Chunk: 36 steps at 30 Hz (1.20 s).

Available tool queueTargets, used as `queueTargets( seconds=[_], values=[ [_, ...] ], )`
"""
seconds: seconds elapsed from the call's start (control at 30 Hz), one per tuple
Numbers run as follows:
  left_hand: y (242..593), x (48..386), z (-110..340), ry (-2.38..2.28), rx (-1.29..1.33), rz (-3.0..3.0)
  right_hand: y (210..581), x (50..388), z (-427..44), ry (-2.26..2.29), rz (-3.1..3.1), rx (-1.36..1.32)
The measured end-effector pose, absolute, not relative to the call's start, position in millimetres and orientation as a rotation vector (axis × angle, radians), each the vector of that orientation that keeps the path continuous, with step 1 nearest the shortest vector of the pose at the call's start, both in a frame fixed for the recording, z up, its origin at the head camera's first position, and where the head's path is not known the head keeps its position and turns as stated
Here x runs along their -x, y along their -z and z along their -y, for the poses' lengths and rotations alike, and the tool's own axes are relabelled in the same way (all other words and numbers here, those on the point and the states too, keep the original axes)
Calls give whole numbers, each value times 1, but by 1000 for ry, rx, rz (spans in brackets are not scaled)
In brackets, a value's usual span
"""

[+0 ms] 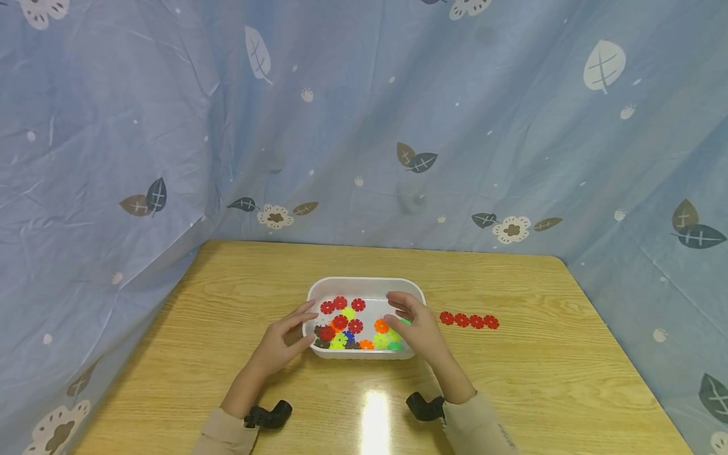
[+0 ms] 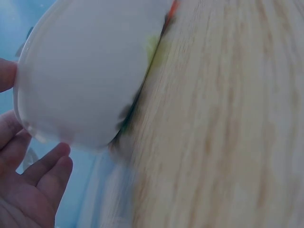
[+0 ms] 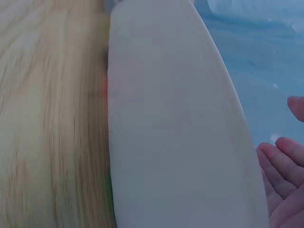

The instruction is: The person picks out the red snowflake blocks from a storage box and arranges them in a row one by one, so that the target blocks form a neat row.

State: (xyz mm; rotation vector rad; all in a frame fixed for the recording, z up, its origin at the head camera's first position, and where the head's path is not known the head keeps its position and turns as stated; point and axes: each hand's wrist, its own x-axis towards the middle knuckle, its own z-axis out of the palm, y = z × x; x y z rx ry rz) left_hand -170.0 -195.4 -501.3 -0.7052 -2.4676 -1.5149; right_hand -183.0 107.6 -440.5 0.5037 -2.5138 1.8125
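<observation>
Left hand [image 1: 275,344]: fingers spread, at 9 o'clock end of box [image 1: 364,354]. Right hand [image 1: 421,327]: fingers softly bent, thumb apart, by 3 o'clock end. Box on table [image 1: 569,373], long way 9 to 3, discs [image 1: 355,326] inside. Red row [image 1: 476,321] at 3, same way.

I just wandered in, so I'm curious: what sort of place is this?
Perhaps a curtained-off tabletop activity spot: a wooden table, patterned blue cloth hung behind it, and a white tray of colorful notched discs.
</observation>
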Motion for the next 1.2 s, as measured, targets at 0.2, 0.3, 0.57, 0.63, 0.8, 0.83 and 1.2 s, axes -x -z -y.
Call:
queueTargets(
  seconds=[0.2,0.3,0.57,0.63,0.8,0.83,1.2],
  values=[
    [492,166,193,1493,705,2477,438,185,-84,-1802,2531,-567],
    [505,172,197,1475,697,2481,433,185,-75,-1782,2546,-597],
    [505,172,196,1466,723,2455,441,200,-56,-1790,2592,-605],
    [504,172,196,1483,732,2448,451,208,-54,-1782,2613,-604],
    [505,172,197,1510,723,2438,459,218,-50,-1771,2680,-614],
    [506,172,197,1511,720,2439,460,219,-49,-1768,2697,-614],
    [507,173,197,1515,701,2471,467,222,-49,-1614,2914,-564]
  ],
)
